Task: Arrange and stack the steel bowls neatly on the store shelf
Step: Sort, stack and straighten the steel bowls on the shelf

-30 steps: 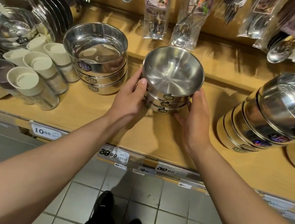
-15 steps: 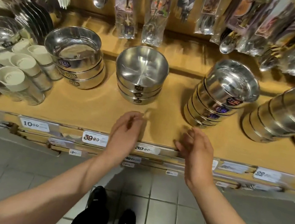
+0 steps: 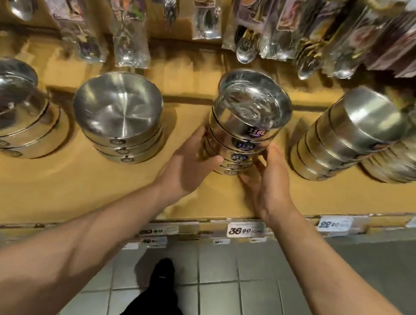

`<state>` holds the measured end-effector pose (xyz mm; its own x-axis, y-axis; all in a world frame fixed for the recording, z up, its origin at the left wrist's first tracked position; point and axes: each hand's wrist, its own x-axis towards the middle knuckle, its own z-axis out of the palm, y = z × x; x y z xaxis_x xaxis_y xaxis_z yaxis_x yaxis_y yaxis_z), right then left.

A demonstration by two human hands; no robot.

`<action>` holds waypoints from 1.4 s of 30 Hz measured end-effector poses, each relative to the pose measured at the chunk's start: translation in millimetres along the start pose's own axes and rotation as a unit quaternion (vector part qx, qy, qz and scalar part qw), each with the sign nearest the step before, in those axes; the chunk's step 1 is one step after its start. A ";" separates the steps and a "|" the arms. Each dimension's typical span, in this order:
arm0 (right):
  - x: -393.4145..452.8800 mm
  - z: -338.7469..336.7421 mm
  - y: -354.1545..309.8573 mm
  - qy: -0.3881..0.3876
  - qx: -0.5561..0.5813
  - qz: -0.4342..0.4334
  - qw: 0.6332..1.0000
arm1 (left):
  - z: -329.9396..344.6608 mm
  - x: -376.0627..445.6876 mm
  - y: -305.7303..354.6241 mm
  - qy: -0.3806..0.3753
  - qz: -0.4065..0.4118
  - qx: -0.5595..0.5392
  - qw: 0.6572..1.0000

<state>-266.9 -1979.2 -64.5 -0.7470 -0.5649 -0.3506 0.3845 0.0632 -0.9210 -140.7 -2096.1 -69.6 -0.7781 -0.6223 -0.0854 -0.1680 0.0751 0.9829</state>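
Observation:
A tall stack of several steel bowls (image 3: 248, 125) with dark 316L stickers stands in the middle of the wooden shelf (image 3: 67, 182), leaning back. My left hand (image 3: 190, 165) presses against its lower left side and my right hand (image 3: 267, 180) cups its lower right side, so both hands grip the stack. To the left sits a neat stack of three wider steel bowls (image 3: 120, 117), untouched. Another stack of steel bowls (image 3: 5, 111) is at the far left edge. Further leaning stacks (image 3: 348, 138) stand to the right.
Packaged cutlery and spoons (image 3: 206, 13) hang on the back wall just above the bowls. Price tags (image 3: 245, 230) line the shelf's front edge. Below is grey tiled floor with my dark shoe (image 3: 162, 272). The picture is blurred from motion.
My hands left the three-bowl stack, dropped back to the shelf edge, then moved right and closed on the tall leaning stack. The view has shifted right.

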 end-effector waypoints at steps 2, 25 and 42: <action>8.1 1.4 -0.4 -0.003 -0.005 -0.003 1.000 | -1.0 5.6 0.5 0.001 -0.006 -0.038 0.999; -2.8 -37.1 -7.5 0.030 0.000 0.069 0.997 | 9.6 -26.5 25.5 0.084 -0.129 -0.011 0.988; 46.6 -214.6 -74.1 -0.056 -0.054 0.082 0.994 | 215.4 20.4 74.2 0.080 -0.076 -0.055 0.992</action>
<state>-446.6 -1833.6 -49.1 -0.6123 -0.6273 -0.4812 0.4308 0.2456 -0.8684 -299.4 -1935.4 -33.5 -0.6413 -0.7362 -0.2160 -0.2025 -0.1091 0.9732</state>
